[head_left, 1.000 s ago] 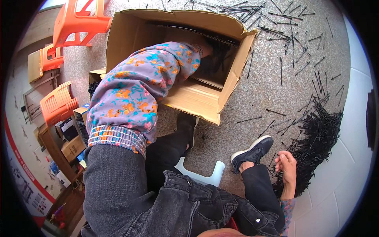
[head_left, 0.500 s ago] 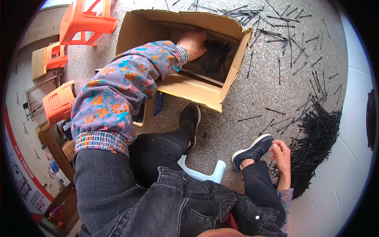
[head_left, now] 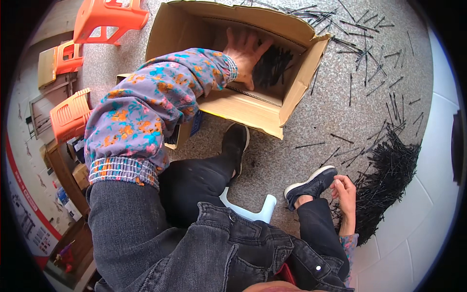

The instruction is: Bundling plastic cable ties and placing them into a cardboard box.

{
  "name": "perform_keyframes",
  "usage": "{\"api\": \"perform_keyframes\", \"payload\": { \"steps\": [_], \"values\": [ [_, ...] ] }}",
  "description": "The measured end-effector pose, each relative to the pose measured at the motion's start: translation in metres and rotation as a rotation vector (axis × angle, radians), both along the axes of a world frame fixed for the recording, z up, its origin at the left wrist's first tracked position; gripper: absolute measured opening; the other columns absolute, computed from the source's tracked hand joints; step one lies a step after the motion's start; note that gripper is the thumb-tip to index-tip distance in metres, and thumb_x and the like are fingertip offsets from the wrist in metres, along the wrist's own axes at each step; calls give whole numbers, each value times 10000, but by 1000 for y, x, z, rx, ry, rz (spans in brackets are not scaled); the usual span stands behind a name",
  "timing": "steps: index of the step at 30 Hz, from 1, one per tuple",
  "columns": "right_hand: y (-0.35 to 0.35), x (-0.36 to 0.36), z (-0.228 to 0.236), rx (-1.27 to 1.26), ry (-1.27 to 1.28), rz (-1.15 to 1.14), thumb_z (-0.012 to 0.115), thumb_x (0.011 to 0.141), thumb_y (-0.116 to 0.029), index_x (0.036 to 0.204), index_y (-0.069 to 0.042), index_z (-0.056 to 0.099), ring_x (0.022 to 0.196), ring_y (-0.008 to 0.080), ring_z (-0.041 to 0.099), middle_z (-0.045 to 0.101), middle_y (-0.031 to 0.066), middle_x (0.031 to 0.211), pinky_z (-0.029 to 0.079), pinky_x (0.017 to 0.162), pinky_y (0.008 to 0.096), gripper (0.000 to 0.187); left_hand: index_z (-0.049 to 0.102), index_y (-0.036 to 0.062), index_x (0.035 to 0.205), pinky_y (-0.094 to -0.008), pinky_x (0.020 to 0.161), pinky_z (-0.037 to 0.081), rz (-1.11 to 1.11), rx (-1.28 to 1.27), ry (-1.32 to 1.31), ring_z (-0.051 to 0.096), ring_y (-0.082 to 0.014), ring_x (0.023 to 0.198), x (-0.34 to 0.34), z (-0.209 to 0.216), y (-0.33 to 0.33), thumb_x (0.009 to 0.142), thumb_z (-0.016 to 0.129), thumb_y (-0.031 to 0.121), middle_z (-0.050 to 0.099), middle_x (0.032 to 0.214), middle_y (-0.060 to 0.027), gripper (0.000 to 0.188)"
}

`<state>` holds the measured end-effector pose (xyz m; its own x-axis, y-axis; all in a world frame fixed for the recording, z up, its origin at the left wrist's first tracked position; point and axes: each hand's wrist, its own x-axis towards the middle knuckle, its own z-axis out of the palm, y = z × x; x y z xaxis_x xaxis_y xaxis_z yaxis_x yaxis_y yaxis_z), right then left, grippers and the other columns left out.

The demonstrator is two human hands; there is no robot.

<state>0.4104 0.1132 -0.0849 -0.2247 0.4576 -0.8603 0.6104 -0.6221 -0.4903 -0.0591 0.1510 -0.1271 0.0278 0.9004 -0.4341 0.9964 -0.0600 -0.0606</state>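
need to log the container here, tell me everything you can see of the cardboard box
The brown corrugated cardboard box lies open on the speckled grey floor, its flaps spread outward. Its walls look plain and slightly creased. Inside lies a heap of thin black sticks. The left hand, on a floral-sleeved arm, reaches into it with fingers spread, resting against the inner wall beside the sticks. A black shoe sits just in front of its near edge, and loose black sticks are scattered on the floor to its right.

box walls [head_left: 300, 80] hemming hand [head_left: 245, 51], floor [head_left: 311, 121] open
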Motion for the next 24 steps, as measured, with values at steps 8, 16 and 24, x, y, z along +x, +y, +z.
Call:
{"api": "perform_keyframes", "payload": {
  "steps": [8, 16, 24],
  "values": [
    [-2, 3, -5, -5, 14, -25, 523, 886, -185, 1007, -25, 569, 551, 51, 490, 587, 20, 743, 391, 474, 191, 206, 139, 199, 1425, -723, 929, 172, -23, -61, 32, 259, -405, 1250, 4, -5, 4, 417, 842, 456, 315, 1301, -206, 1255],
    [-3, -1, -47, 106, 13, 72, 516, 882, -191, 950, -25, 584, 537, 65, 496, 580, 18, 707, 396, 474, 213, 192, 220, 169, 1402, -616, 967, 295, 55, -265, -56, 306, -359, 1287, -1, 5, 21, 503, 822, 382, 296, 1406, -189, 1102],
    [-16, -10, -84, 197, -10, 172, 530, 847, -179, 915, -27, 590, 574, 150, 557, 579, 57, 679, 440, 523, 292, 177, 538, 48, 1167, -386, 866, 460, 90, -270, -46, 571, -320, 1025, -9, 57, 22, 756, 663, 319, 594, 1103, -182, 507]
  ]
}}
